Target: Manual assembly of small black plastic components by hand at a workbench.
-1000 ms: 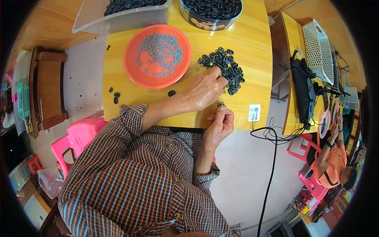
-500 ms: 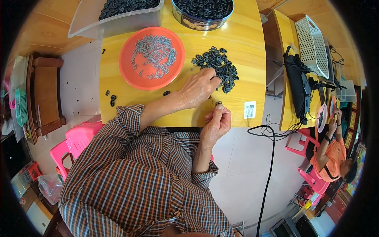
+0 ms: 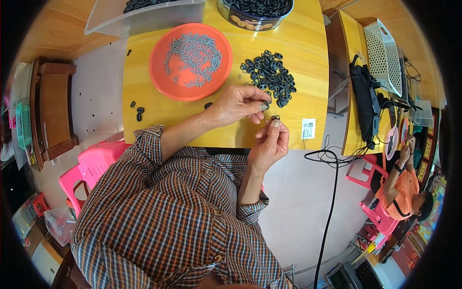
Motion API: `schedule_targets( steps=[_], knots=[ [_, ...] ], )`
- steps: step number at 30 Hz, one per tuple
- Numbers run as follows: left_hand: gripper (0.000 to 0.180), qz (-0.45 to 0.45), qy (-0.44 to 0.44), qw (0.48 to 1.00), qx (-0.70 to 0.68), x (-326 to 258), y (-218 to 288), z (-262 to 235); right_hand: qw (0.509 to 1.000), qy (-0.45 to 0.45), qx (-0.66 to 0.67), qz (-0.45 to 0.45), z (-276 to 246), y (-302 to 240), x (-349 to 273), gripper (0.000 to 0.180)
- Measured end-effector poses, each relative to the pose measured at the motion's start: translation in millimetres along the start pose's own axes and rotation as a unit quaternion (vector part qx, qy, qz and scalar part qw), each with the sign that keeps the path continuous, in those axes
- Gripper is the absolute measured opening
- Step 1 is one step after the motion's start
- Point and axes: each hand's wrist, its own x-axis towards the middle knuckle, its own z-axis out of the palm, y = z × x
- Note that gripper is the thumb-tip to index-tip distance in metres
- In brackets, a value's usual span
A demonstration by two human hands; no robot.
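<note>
1. Nearest the body, just over the table's front edge, the right hand (image 3: 270, 144) stands upright with thumb and fingertips pinched shut on a small black ring-shaped part (image 3: 275, 117).
2. Just beside it, the left hand (image 3: 238, 103) reaches in from the left, its thumb and forefinger closed toward the same part; it seems to nip something small and dark at the fingertip, perhaps a pin or a second part, but the view is too small to say which.
3. Judged from this, one piece is in the middle of being put together, held in the air between the two hands and not yet set down.
4. On the yellow table (image 3: 308, 58) just beyond the hands lies a loose heap of black parts (image 3: 270, 77), many of them, so a good deal looks left to handle.
5. Left of the heap, the orange plate (image 3: 159, 72) carries a thick scatter of small grey metal pins (image 3: 192, 58); it looks far from used up.
6. A few stray black pieces (image 3: 137, 110) lie near the table's left edge, apart from the heap; I cannot tell whether they are finished.
7. Farthest off, a clear plastic bin (image 3: 144, 19) and a round tin (image 3: 255, 17) hold more dark parts, whether stock or done work is unclear.
</note>
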Motion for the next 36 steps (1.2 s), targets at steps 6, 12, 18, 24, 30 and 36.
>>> schedule_targets(
  steps=[6, 12, 18, 24, 30, 36],
  knots=[
    [0.025, 0.028, -0.028, 0.999, 0.031, -9, -5, -5, 1.0, -0.016, 0.004, -0.024, -1, 2, -2, 0.012],
    [0.026, 0.058, -0.04, 0.997, 0.04, -11, -5, -9, 0.997, -0.049, 0.008, -0.054, -1, 4, -3, 0.012],
    [0.025, 0.057, -0.045, 0.997, 0.017, -13, -6, -9, 0.996, -0.047, -0.01, -0.069, 1, 1, -7, 0.012],
    [0.024, 0.091, -0.039, 0.995, 0.03, -15, -5, -10, 0.996, -0.05, -0.013, -0.079, 4, -2, -8, 0.014],
    [0.022, 0.128, -0.037, 0.989, 0.062, -15, -5, -13, 0.993, -0.064, -0.004, -0.099, 3, -1, -11, 0.012],
    [0.021, 0.094, -0.045, 0.994, -0.028, -16, -1, -9, 0.993, -0.062, -0.02, -0.097, 5, -1, -12, 0.013]
  ],
)
